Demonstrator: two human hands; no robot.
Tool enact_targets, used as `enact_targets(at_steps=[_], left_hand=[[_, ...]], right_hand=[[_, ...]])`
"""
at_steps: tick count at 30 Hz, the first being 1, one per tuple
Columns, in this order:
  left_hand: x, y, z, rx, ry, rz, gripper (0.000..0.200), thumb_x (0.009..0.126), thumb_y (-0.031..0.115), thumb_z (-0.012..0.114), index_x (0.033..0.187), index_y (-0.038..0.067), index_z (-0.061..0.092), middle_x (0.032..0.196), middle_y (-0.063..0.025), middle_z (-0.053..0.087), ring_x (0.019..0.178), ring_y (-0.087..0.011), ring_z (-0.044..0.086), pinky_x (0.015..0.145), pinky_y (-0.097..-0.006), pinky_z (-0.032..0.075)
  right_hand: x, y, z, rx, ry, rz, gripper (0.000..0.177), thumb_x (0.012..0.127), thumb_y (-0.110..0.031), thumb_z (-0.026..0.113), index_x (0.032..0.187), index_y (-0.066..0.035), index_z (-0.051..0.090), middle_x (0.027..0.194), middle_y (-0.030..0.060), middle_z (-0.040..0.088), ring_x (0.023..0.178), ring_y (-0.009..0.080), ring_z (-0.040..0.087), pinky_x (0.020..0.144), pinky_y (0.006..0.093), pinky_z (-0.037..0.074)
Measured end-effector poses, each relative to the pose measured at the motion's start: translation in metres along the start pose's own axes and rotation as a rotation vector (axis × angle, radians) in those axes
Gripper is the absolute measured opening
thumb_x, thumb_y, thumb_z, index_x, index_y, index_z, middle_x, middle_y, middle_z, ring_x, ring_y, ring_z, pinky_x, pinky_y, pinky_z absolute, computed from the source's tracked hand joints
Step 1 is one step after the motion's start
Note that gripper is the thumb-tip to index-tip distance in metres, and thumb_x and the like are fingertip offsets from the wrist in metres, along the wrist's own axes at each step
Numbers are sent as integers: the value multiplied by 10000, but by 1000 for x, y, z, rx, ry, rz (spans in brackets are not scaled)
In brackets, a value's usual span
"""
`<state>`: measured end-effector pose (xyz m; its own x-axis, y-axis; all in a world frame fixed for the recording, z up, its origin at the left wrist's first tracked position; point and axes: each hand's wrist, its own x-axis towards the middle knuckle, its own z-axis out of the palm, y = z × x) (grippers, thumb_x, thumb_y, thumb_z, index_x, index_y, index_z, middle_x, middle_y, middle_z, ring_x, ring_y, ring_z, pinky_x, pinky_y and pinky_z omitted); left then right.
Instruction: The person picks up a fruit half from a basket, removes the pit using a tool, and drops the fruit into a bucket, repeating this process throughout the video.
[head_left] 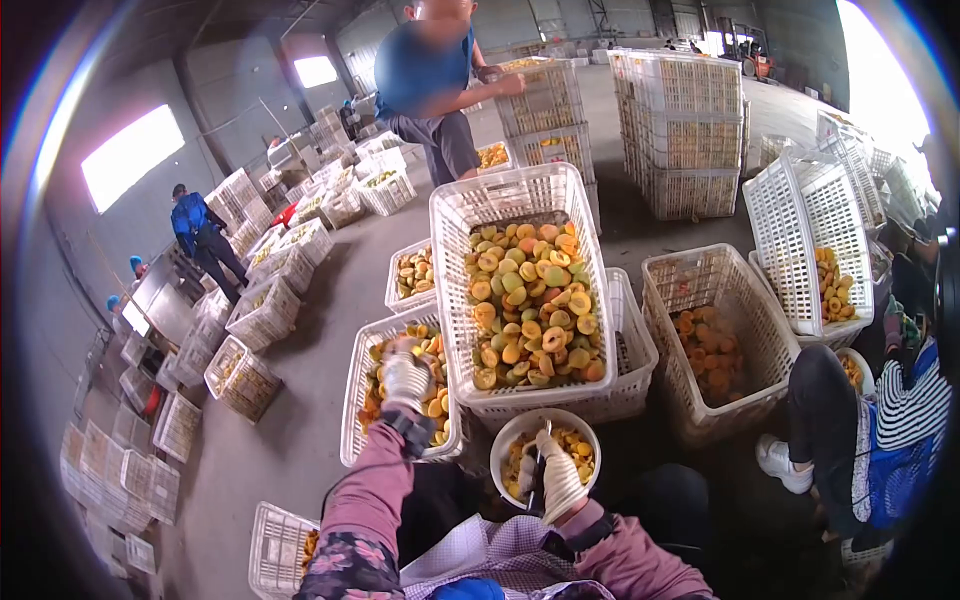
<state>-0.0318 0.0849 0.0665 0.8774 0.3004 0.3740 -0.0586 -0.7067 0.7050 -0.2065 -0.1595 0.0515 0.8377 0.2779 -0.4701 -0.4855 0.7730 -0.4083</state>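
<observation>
My left hand (408,378), in a pale work glove, is over a low white crate (352,440) of yellow-orange peach-like fruit pieces; its fingers are blurred. My right hand (562,478), also gloved, is closed around a thin metal tool (538,472) above a white bucket (497,440). Cut fruit (572,445) lies inside the bucket. Straight ahead, a large white crate (446,290) tilts toward me, filled with whole and halved fruit (530,300). It rests on another white crate (630,350).
On the right stands a crate (690,400) with orange fruit, near a seated person's leg and white shoe (785,465). A person in blue (425,75) is behind the crates by a crate stack (545,105). More crates (265,310) line the left floor.
</observation>
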Motion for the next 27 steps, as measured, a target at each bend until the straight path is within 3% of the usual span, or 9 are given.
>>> enact_targets(at_steps=[2, 4, 6, 10, 11, 14, 16, 17, 27], left_hand=[[37, -48, 1, 453, 172, 93, 200, 788, 66, 561, 988, 46, 563, 874, -137, 583, 758, -241, 577, 617, -329, 480], [51, -8, 5, -145, -54, -166, 283, 743, 107, 590, 1019, 47, 574, 892, -199, 585, 805, -376, 568, 736, -440, 468], [59, 3, 40, 268, -29, 336, 302, 742, 122, 568, 1037, 63, 588, 929, -210, 591, 848, -371, 580, 766, -438, 478], [105, 35, 127, 325, -153, 674, 405, 704, 177, 608, 1101, 101, 572, 1046, -235, 591, 954, -391, 577, 806, -443, 481], [116, 61, 139, 467, -425, 381, 521, 682, 183, 627, 1187, 105, 524, 1083, -224, 590, 1039, -382, 550, 868, -425, 466], [162, 80, 201, 610, -599, 234, 662, 717, 240, 619, 1326, 101, 401, 1271, -223, 486, 1140, -376, 500, 954, -427, 418], [169, 75, 228, 590, -502, 347, 700, 719, 265, 625, 1352, 113, 367, 1391, -213, 360, 1259, -364, 386, 1010, -424, 371], [175, 76, 235, 537, -617, 236, 736, 704, 290, 647, 1357, 119, 354, 1435, -184, 290, 1305, -368, 309, 1051, -421, 324], [112, 20, 232, 703, -502, 258, 580, 741, 280, 600, 1219, 13, 406, 1267, -221, 409, 1188, -410, 409, 994, -473, 356]], right_hand=[[4, -23, 17, 16, -38, 36, 307, 921, -377, 508, 815, -89, 520, 563, 5, 475, 426, 144, 438, 407, 265, 377], [16, -49, 37, 7, -75, 25, 309, 929, -370, 498, 827, -78, 509, 559, 8, 460, 437, 148, 443, 427, 261, 383], [33, -67, 47, -17, -130, 24, 320, 929, -383, 493, 826, -81, 496, 554, 10, 444, 432, 155, 436, 429, 281, 382], [90, -66, 23, -38, 44, -82, 303, 898, -425, 526, 784, -145, 505, 549, 1, 455, 416, 152, 435, 401, 289, 382], [100, -63, 18, -15, 141, -128, 295, 884, -446, 531, 768, -175, 509, 544, -18, 447, 410, 142, 421, 394, 285, 373], [122, -65, 3, 64, 106, -77, 380, 902, -461, 472, 640, -193, 408, 480, -22, 377, 381, 148, 378, 372, 310, 299], [116, -75, 11, -3, 83, -156, 360, 909, -430, 470, 657, -179, 419, 490, -15, 384, 382, 158, 375, 385, 313, 307], [115, -78, 13, 10, 87, -175, 335, 913, -405, 475, 684, -163, 433, 500, -8, 390, 389, 155, 376, 397, 309, 314], [120, -77, 12, 43, 49, -124, 312, 914, -380, 495, 714, -147, 448, 503, -14, 390, 400, 148, 387, 399, 277, 332]])
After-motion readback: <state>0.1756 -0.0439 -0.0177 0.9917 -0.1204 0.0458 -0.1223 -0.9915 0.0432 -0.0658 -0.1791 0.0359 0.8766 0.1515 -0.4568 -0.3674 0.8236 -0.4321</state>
